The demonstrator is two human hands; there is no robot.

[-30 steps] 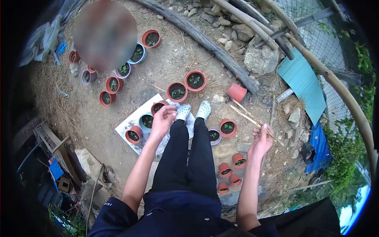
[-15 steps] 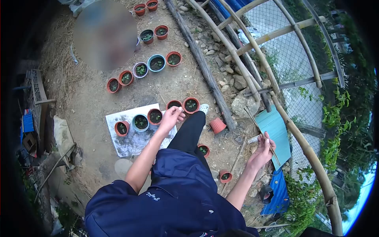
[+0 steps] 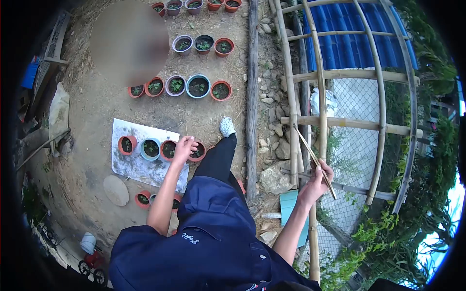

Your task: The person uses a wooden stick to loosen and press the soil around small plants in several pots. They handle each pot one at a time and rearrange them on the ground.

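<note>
My right hand is closed around a pair of long, thin wooden chopsticks, held out over the bamboo rails at the right. Their upper ends point up and to the left. At the left, my left hand has its fingers curled together; whatever is in them, if anything, is too small to see. It appears in front of a terracotta-coloured pot and another such pot, both with small seedlings. A blue pot and an orange pot stand farther left on a soil-stained white sheet.
Rows of potted seedlings stand on the bare ground ahead. A weathered log and stones edge the ground beside a bamboo frame. My shoe is planted near the log. A blurred patch hides the upper left.
My view has turned, so the pots and sheet sit farther left and lower. The chopsticks now appear against the bamboo frame instead of the green panel. Both hands keep similar poses.
</note>
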